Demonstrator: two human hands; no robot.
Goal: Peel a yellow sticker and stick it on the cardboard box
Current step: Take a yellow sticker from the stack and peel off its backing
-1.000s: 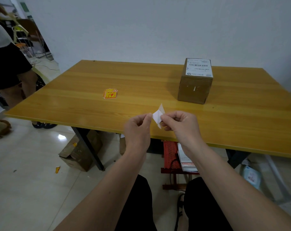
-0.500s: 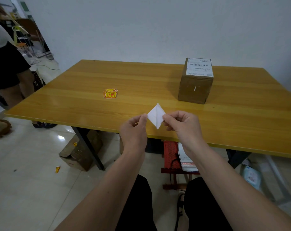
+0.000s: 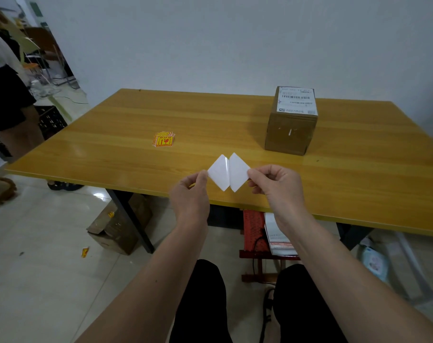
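A yellow wooden table [image 3: 235,125] fills mid-frame under a pale wall, with one cardboard box [image 3: 291,129] upper right and one small stack of yellow stickers [image 3: 163,139] left of centre. At lower centre, the left hand [image 3: 189,194] and right hand [image 3: 275,186] each pinch an outer corner of the sticker [image 3: 237,172] and its backing [image 3: 219,172], two white flaps joined along one edge. It looks light, thin and floppy, likely to curl and cling, so corner holds seem best.

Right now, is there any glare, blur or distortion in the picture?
Head view: sharp overall; wide-angle lens bends the table edges; soft glare on the left white flap and on the floor tile; even, dim lighting, faint shadow beside the cardboard box.
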